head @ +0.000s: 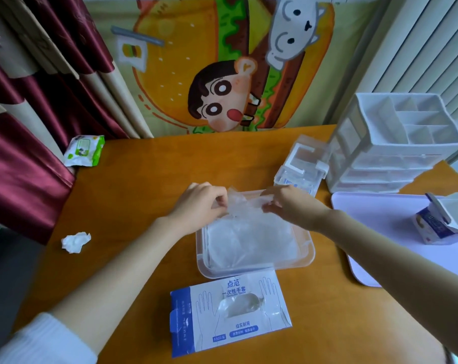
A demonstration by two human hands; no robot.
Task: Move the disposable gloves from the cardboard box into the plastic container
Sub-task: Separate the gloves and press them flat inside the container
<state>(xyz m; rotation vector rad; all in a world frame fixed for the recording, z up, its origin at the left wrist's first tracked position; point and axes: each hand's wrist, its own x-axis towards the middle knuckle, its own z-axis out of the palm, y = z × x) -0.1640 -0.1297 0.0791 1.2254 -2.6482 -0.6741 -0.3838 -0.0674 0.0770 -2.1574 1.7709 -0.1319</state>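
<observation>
Both grips are pinching the same crumpled wad of disposable gloves (238, 207), left grip (199, 203) on one end and right grip (285, 203) on the other, so its long axis runs grip to grip and neither's nearer. The stack (251, 243) under them lies in the plastic container (311, 249), just body-side of the grips. I can't tell which way the fingers point since the film's too clear. The cardboard box (196, 334) sits further back that way, with more showing in its slot.

Translucent whitish gloves (239, 207) at the grip, clear container (311, 254) beneath it, white-and-blue printed box (193, 327) nearer, orange-brown table (144, 185) around.
</observation>
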